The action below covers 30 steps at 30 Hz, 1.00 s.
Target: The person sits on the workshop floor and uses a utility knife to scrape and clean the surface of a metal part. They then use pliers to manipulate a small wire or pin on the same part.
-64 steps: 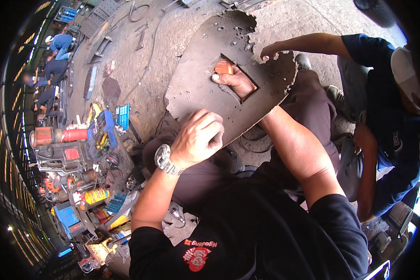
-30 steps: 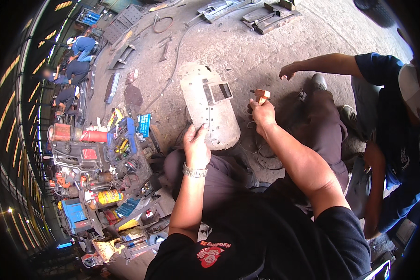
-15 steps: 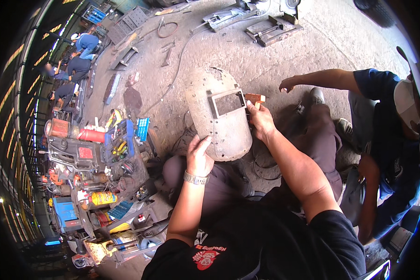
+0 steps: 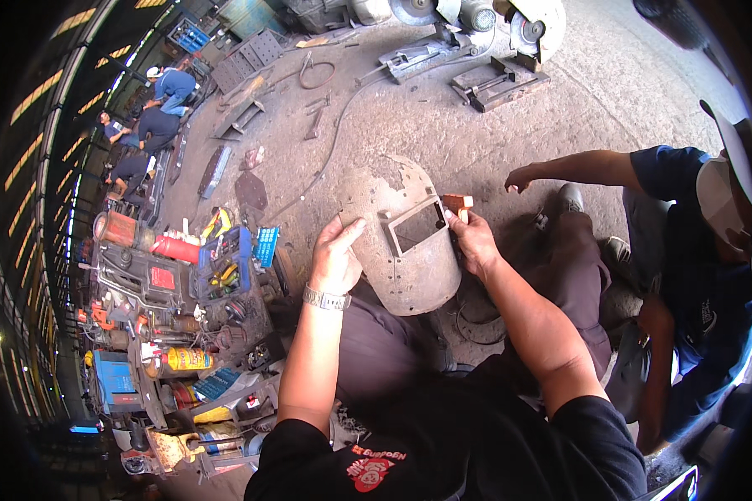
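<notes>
A worn grey-beige welding mask [image 4: 409, 280] is held up in front of me, tilted, its surface scuffed and dotted with rivets. A rectangular window frame [image 4: 417, 228] stands out from its face; ground shows through the opening. My left hand [image 4: 336, 257] is closed on the mask's left edge, thumb on the front. My right hand [image 4: 475, 242] grips the right edge beside the window. An orange-brown block [image 4: 458, 202] shows just above the right fingers; I cannot tell whether it is attached to the mask. Fingers behind the mask are hidden.
At the left stands a cluttered bench with a blue tool tray [image 4: 223, 265], a yellow bottle [image 4: 187, 358] and a red cylinder [image 4: 175, 249]. A seated co-worker [image 4: 685, 275] is close on my right, one arm stretched out. Cut-off machines [image 4: 476, 33] and a cable lie ahead.
My left hand has shifted from the mask's lower edge up to its left edge. The mask sits lower in the view and its tilt has changed. My right hand keeps its grip.
</notes>
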Tool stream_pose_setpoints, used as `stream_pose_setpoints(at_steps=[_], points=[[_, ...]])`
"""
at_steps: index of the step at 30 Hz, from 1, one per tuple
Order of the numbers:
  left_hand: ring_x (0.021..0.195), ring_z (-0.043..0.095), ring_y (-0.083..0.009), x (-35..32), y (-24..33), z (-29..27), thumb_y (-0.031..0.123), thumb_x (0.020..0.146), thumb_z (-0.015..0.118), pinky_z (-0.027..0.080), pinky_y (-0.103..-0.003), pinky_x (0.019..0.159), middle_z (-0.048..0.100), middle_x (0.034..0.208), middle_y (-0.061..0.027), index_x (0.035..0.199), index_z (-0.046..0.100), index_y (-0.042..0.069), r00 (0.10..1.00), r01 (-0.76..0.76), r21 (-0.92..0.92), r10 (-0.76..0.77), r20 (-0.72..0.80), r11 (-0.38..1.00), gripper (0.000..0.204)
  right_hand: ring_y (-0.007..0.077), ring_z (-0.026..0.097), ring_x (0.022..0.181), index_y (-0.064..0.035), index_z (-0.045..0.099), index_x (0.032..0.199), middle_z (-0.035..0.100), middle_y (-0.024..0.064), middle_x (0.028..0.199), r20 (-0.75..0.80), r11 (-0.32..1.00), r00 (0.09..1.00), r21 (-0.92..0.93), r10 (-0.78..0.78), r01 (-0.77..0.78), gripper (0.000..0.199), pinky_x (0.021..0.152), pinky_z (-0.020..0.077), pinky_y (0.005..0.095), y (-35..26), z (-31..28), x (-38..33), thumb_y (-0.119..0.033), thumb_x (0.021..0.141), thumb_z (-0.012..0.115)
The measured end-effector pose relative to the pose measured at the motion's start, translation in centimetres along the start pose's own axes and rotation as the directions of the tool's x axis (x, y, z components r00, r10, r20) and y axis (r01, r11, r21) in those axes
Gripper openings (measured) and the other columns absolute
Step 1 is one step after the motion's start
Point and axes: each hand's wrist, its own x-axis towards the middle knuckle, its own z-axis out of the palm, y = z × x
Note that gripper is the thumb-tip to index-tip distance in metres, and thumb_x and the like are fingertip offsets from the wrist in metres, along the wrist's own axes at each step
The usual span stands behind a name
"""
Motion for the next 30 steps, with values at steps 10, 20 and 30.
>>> stream_pose_setpoints(at_steps=[10,20,30], points=[[0.108,0.067,-0.0171,0.3,-2.1,0.0,0.0,0.093,0.066,0.048,-0.031,0.101,0.072,0.116,-0.0084,0.118,0.066,0.001,0.998,-0.009,0.099,0.015,-0.06,0.995,0.025,0.0201,0.064,0.092,0.0095,0.061,0.124,0.07,0.0148,0.104,-0.112,0.976,0.989,-0.206,-0.096,0.071,0.05,0.085,0.0515,0.0363,1.3,-1.1,1.2,-0.031,0.097,0.071],[0.107,0.068,-0.0186,0.9,-3.7,0.0,0.002,0.095,0.066,0.053,-0.037,0.096,0.072,0.117,-0.0083,0.121,0.066,0.001,0.994,0.03,0.088,-0.021,-0.108,0.996,0.027,0.0301,0.07,0.099,0.0079,0.064,0.119,0.073,0.0229,0.106,-0.232,0.819,0.945,-0.571,-0.232,0.061,0.05,0.088,0.0523,0.0407,2.2,-1.3,2.1,-0.036,0.095,0.071],[0.11,0.065,-0.019,0.3,-4.7,0.1,0.002,0.095,0.065,0.049,-0.034,0.102,0.07,0.117,-0.0074,0.121,0.064,0.002,0.992,0.04,0.039,-0.035,-0.119,0.998,0.026,0.0443,0.068,0.103,0.006,0.066,0.105,0.071,0.0292,0.101,-0.291,0.666,0.925,-0.744,-0.243,-0.059,0.048,0.09,0.0519,0.0474,1.8,-1.3,1.7,-0.041,0.094,0.069]])
